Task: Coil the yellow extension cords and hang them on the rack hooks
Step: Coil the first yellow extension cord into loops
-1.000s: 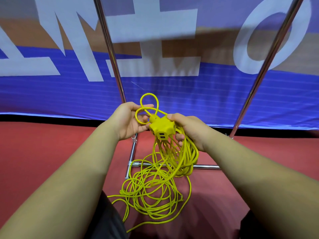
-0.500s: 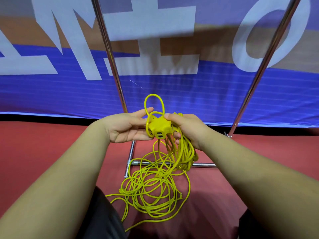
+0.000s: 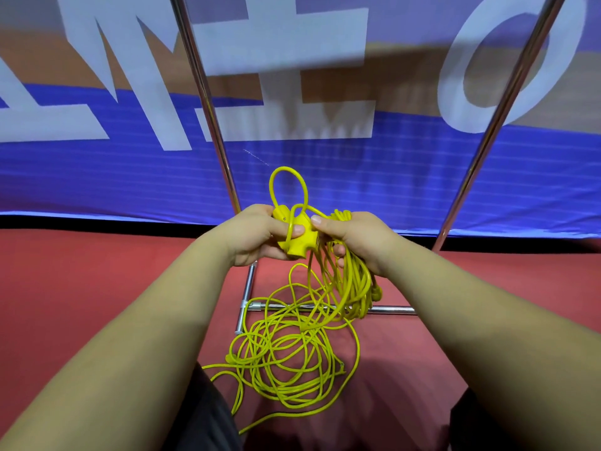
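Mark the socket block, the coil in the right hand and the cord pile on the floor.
socket block [image 3: 296,247]: head view, its lower lobe.
coil [image 3: 356,288]: head view, strands hanging below the grip.
cord pile [image 3: 283,356]: head view, middle of the loops.

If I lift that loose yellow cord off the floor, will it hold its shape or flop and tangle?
Probably floppy: the loose cord lies in thin, crossing loops on the red floor, so it would likely sag and snag. The coiled strands hang limp from the right hand, suggesting little stiffness.

Room lies open between rack poles [image 3: 208,102] (loose cord [image 3: 286,362] clutters the floor [image 3: 97,288]).
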`<action>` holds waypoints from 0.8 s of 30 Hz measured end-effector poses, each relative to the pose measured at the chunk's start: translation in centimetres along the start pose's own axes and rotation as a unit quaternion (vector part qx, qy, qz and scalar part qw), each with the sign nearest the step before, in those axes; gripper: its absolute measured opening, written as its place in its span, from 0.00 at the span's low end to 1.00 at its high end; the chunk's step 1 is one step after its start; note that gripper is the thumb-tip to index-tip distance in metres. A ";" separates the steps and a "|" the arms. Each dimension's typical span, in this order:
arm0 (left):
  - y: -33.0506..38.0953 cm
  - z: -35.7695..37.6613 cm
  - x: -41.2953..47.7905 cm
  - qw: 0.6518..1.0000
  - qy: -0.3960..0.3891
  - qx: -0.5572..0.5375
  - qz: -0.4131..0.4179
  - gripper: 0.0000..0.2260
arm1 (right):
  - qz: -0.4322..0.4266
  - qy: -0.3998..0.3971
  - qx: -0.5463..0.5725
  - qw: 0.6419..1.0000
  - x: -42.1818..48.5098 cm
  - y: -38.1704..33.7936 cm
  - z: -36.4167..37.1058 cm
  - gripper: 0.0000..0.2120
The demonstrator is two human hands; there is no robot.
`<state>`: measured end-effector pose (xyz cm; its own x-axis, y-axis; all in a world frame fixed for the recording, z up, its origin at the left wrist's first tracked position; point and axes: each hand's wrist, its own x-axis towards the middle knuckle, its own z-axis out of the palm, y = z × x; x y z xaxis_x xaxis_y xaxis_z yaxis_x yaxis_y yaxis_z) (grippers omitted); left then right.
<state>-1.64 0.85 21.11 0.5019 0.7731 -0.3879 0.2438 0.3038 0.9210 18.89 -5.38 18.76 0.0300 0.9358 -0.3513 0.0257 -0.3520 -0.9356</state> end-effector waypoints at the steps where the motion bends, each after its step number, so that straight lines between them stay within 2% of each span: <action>1: -0.2 0.1 0.1 1.000 0.004 -0.006 0.001 0.07 | 0.003 -0.002 -0.002 1.000 0.0 -0.1 -0.1 0.19; 3: -0.3 0.4 0.1 1.000 0.009 -0.010 0.008 0.04 | 0.006 -0.002 0.003 1.000 0.3 -0.1 -0.4 0.21; 7: -0.1 0.5 0.2 1.000 0.014 -0.018 0.013 0.07 | 0.009 0.032 0.014 0.999 0.4 -0.3 -0.9 0.24; 11: -0.3 0.8 0.3 0.998 0.006 0.046 0.031 0.08 | 0.030 0.048 0.004 0.998 0.4 -0.2 -1.5 0.24; 16: -0.2 2.2 0.3 0.998 -0.004 0.032 0.046 0.09 | 0.071 0.026 -0.023 0.997 0.2 0.3 -1.2 0.26; 21: -0.1 3.7 0.3 0.994 -0.015 -0.084 0.074 0.07 | 0.119 -0.073 0.072 0.988 0.4 0.2 -0.6 0.25; 24: 0.0 4.4 0.7 0.989 0.036 -0.096 0.103 0.06 | 0.130 -0.075 0.121 0.981 0.4 0.0 -0.2 0.23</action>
<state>2.34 -1.03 20.63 0.4632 0.8649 -0.1931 -0.0229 0.2295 0.9730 19.06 -5.05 18.64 -0.1441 0.8140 -0.5627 -0.2027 -0.5809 -0.7884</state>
